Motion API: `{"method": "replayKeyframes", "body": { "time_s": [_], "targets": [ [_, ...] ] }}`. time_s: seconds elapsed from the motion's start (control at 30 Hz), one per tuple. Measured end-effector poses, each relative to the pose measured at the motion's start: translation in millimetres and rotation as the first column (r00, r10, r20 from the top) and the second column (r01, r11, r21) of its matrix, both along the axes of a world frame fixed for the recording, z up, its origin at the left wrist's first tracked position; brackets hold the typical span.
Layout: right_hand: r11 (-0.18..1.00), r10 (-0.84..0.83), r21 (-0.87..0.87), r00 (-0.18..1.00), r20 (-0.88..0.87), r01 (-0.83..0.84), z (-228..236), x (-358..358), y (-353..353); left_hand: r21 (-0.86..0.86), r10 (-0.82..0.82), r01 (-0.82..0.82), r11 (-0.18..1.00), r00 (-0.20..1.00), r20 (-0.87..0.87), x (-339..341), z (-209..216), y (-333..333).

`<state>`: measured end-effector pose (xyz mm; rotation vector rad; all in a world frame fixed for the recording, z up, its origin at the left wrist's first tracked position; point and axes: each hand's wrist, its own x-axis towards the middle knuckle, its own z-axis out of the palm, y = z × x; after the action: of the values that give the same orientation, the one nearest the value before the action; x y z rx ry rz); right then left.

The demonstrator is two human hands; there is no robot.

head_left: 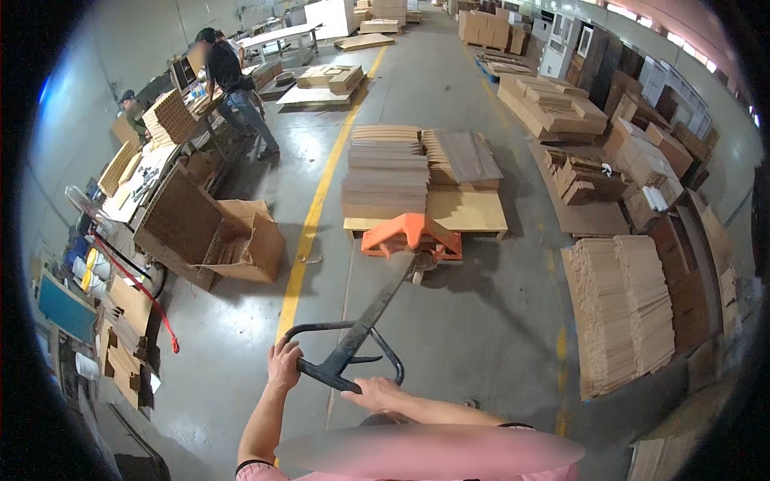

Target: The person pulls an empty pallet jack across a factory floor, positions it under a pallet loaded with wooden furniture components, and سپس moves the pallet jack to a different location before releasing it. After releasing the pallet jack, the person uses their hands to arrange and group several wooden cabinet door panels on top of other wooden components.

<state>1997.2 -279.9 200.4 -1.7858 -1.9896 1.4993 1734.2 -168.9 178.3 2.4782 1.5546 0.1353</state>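
Both my hands are on the black loop handle (345,327) of an orange pallet jack (413,234). My left hand (284,365) is closed round the loop's left side. At the near bar of the loop, my right hand (377,394) is wrapped over the grip. A long dark shaft (383,298) runs from the handle up to the jack's orange body. Beyond it, a pallet (465,210) carries a stack of brown wood panels (385,180) on the left and a second stack of boards (467,158) on the right.
A yellow floor line (321,204) runs along the left. Beside it stand an open cardboard box (247,248) and a workbench where two people work, one in a dark shirt (228,80). On the right lie stacks of wood strips (622,309) and flat cartons (553,108).
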Motion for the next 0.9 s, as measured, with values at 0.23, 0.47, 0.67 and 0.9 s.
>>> {"method": "replayKeyframes", "body": {
  "time_s": [0.23,0.47,0.67,0.9],
  "targets": [
    [0.976,-0.179,0.155,0.972,0.151,0.155,71,70,40,0.098,-0.247,0.228,0.969,0.933,0.262,55,68,54],
    [0.374,-0.509,0.867,0.855,-0.104,0.328,149,145,117,0.408,-0.290,0.087,0.909,0.835,0.468,170,141,154],
    [-0.082,-0.796,0.966,0.566,-0.212,0.246,126,182,155,0.428,-0.298,0.063,0.901,0.807,0.509,221,151,156],
    [0.086,-0.697,0.899,0.670,-0.254,0.430,-78,90,-118,0.091,-0.249,0.232,0.968,0.906,0.343,103,-30,-117]
  ]
}}
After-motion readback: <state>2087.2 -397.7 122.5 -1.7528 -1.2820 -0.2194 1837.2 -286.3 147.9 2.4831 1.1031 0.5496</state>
